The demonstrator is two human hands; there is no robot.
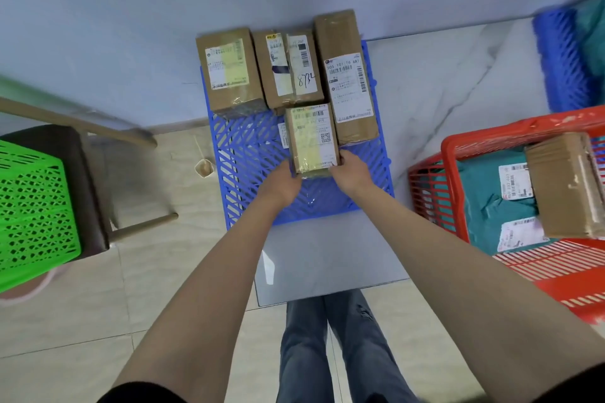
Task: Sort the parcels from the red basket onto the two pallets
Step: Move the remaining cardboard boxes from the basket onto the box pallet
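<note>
On grey floor (327,255), blue pallet (248,154)

A plain pale blue-grey wall (131,10) fills the far side. The floor is glossy beige tile (82,321) on the left and white grey-veined marble tile (442,75) on the right. At left stands a dark brown padded stool (88,180) with tan wooden legs, bearing a bright green perforated plastic basket (32,206).
</note>
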